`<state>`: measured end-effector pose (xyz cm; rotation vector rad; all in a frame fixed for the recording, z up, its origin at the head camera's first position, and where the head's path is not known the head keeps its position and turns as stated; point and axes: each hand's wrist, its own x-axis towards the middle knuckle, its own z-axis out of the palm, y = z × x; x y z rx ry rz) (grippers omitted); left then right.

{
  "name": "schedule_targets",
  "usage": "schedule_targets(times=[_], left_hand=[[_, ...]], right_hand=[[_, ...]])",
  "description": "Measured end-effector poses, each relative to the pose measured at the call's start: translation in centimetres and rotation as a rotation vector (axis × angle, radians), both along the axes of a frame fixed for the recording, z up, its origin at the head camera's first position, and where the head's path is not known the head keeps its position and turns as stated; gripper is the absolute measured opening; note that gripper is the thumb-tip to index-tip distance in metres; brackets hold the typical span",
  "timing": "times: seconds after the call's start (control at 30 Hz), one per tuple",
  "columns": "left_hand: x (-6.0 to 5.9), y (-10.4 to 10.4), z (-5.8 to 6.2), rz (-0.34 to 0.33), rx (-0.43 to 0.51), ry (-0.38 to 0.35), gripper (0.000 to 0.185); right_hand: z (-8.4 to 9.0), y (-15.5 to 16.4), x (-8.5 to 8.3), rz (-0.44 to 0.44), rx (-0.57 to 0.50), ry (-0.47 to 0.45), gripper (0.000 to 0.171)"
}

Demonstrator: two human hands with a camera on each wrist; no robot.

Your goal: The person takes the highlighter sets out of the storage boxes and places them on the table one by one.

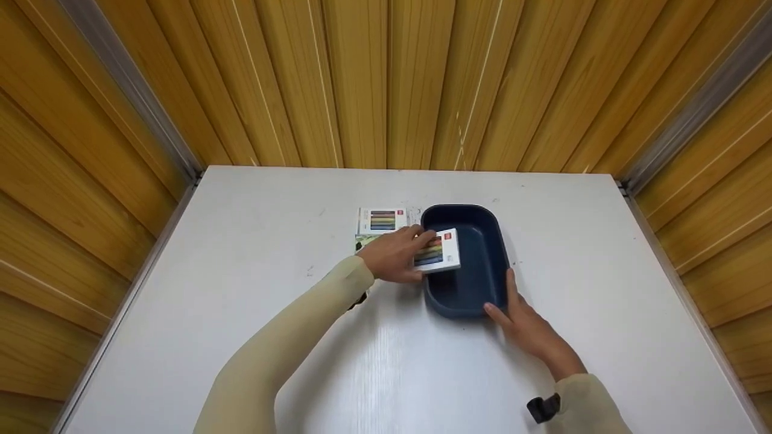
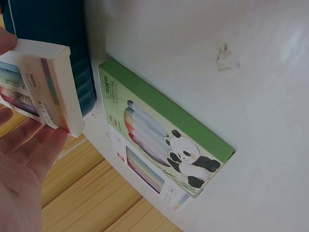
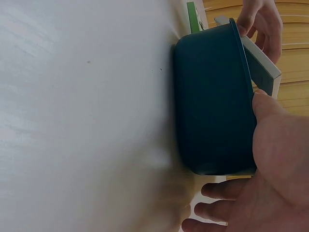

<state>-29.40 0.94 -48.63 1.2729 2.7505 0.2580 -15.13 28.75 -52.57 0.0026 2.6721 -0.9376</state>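
My left hand (image 1: 395, 253) grips a flat white box of coloured sticks (image 1: 449, 253), thumb on one side and fingers on the other. It holds the box tilted over the left rim of a deep dark-blue bin (image 1: 491, 241). At the bin's near right corner, my right hand (image 1: 534, 331) touches it with the thumb at the rim and the fingers fairly straight along the outside. To the bin's left lie a green box with a panda picture (image 2: 159, 130) and a second white box of coloured sticks (image 1: 383, 221); my left hand partly hides the green one in the head view.
The bin stands on a white table (image 1: 271, 241) with small dark marks. Yellow wood-patterned panels (image 1: 362, 84) rise behind the table and on both sides, with metal rails at the corners.
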Motion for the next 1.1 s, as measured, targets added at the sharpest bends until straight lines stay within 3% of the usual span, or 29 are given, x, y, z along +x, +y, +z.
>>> schedule_targets(times=[0.4,0.8,1.1], left_hand=[[0.1,-1.0,-0.7,-0.008,0.034,0.022,0.088],[1.3,-2.1,-1.3,0.026,-0.01,-0.034,0.09],[1.6,-3.3,-2.1,0.004,0.03,-0.029,0.088]], right_hand=[[-0.2,0.1,-0.2,0.017,-0.016,0.021,0.091],[-0.4,0.3,-0.2,0.016,-0.025,0.011,0.092],[-0.2,0.2,-0.1,0.015,-0.016,0.005,0.092]])
